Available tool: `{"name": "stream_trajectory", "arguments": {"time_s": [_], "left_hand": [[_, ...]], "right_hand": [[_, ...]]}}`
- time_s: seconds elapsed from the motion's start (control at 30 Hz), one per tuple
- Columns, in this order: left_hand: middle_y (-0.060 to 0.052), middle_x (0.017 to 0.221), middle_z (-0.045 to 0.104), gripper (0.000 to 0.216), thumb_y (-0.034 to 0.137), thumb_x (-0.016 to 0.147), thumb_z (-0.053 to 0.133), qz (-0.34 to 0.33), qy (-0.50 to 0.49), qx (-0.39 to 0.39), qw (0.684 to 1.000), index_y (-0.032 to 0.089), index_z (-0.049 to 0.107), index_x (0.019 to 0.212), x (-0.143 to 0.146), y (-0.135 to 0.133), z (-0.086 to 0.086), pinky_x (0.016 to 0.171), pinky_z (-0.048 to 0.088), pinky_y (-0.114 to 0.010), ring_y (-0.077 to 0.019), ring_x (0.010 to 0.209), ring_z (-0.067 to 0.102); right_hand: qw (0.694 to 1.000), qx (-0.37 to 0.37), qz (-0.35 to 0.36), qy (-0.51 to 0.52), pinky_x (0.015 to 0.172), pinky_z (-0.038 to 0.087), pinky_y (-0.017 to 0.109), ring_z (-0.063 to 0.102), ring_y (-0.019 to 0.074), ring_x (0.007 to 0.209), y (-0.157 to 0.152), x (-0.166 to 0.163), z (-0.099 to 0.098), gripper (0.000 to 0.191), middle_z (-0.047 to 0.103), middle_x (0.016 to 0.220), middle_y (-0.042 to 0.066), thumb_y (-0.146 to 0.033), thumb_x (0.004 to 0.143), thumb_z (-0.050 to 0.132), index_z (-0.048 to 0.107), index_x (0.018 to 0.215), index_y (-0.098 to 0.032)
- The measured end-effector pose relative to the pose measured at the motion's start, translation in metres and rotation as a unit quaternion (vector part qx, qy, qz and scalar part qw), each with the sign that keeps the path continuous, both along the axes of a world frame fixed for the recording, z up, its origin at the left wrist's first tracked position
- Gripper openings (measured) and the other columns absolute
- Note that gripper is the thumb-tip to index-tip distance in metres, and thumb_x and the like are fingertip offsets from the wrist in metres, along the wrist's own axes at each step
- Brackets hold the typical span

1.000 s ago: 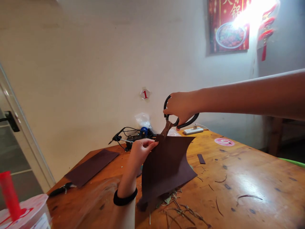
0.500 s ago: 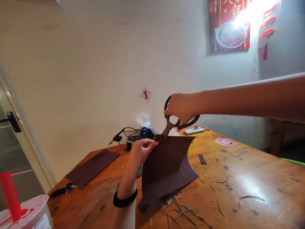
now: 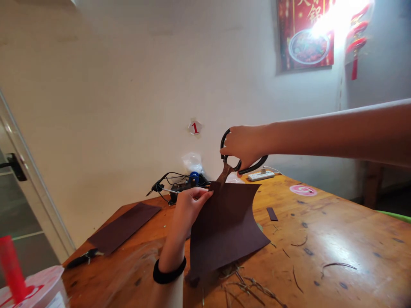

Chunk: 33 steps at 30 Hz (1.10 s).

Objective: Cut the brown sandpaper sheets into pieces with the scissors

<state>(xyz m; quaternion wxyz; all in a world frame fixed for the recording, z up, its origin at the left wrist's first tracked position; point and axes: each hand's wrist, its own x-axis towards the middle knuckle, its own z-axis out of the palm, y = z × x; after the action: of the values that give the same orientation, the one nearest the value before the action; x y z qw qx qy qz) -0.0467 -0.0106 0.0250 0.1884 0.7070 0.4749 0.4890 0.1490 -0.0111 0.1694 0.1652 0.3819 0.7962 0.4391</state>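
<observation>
My right hand (image 3: 245,143) is closed round the black handles of a pair of scissors (image 3: 226,172). Their rusty-brown blades point down at the top edge of a dark brown sheet (image 3: 226,226), and the blade tips are hidden there. With thumb and fingers my left hand (image 3: 192,204) pinches the sheet's upper left corner, just left of the blades. The sheet hangs curved over the table, its lower edge above some dry stems (image 3: 247,285). A black band circles my left wrist.
Another brown sheet (image 3: 125,226) and a black-handled tool (image 3: 84,258) lie left on the wooden table (image 3: 353,239). A small brown strip (image 3: 272,214) lies right. Behind are a black cabled device (image 3: 183,185) and a power strip (image 3: 260,175). A cup (image 3: 41,286) with a red straw stands front left.
The view has shifted slightly. The sheet's lower right corner has swung a little right and down. Both hands keep their grips, and the scissors look almost unmoved.
</observation>
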Motion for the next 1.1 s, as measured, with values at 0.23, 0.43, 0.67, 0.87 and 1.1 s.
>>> {"name": "stream_trajectory", "arguments": {"time_s": [0.23,0.43,0.67,0.87,1.1], "left_hand": [[-0.001,0.061,0.064,0.034,0.051,0.068,0.065,0.007,0.002,-0.004,1.0,0.018,0.071,0.065,0.001,0.0,-0.001,0.054,0.033,-0.026,-0.0147,0.058,0.051],[-0.001,0.062,0.066,0.032,0.05,0.069,0.066,0.006,-0.006,-0.01,1.0,0.018,0.072,0.067,0.002,0.0,-0.003,0.058,0.037,-0.027,-0.016,0.06,0.054],[-0.001,0.063,0.068,0.029,0.047,0.07,0.067,-0.003,0.001,0.002,1.0,0.019,0.071,0.065,0.0,0.003,-0.004,0.057,0.04,-0.026,-0.0163,0.06,0.057],[-0.002,0.063,0.067,0.03,0.047,0.071,0.065,-0.011,0.009,0.003,1.0,0.018,0.071,0.065,0.001,-0.001,-0.002,0.056,0.038,-0.026,-0.0164,0.061,0.056],[-0.001,0.062,0.065,0.032,0.049,0.07,0.066,-0.007,0.001,-0.012,1.0,0.018,0.072,0.068,0.002,-0.004,0.0,0.058,0.037,-0.026,-0.0153,0.06,0.053]], "right_hand": [[1.0,-0.001,-0.007,0.004,0.074,0.035,0.038,0.061,0.0279,0.093,-0.002,0.0,-0.001,0.064,0.071,0.096,0.01,-0.066,0.072,0.065,0.062,0.113,-0.017],[0.999,-0.015,-0.024,0.026,0.072,0.034,0.038,0.062,0.0274,0.087,-0.004,0.0,-0.003,0.063,0.072,0.088,0.009,-0.065,0.073,0.065,0.063,0.113,-0.016],[0.999,-0.024,-0.009,0.028,0.07,0.034,0.038,0.062,0.0274,0.084,-0.002,0.002,-0.003,0.058,0.073,0.088,0.008,-0.062,0.071,0.068,0.065,0.11,-0.019],[0.998,-0.04,-0.013,0.054,0.07,0.034,0.038,0.062,0.0264,0.079,-0.002,0.004,-0.002,0.057,0.073,0.084,0.007,-0.062,0.07,0.069,0.066,0.106,-0.018],[0.999,-0.011,0.017,0.036,0.073,0.034,0.038,0.061,0.0276,0.085,0.002,0.01,-0.006,0.059,0.072,0.086,0.009,-0.064,0.073,0.064,0.065,0.108,-0.017]]}}
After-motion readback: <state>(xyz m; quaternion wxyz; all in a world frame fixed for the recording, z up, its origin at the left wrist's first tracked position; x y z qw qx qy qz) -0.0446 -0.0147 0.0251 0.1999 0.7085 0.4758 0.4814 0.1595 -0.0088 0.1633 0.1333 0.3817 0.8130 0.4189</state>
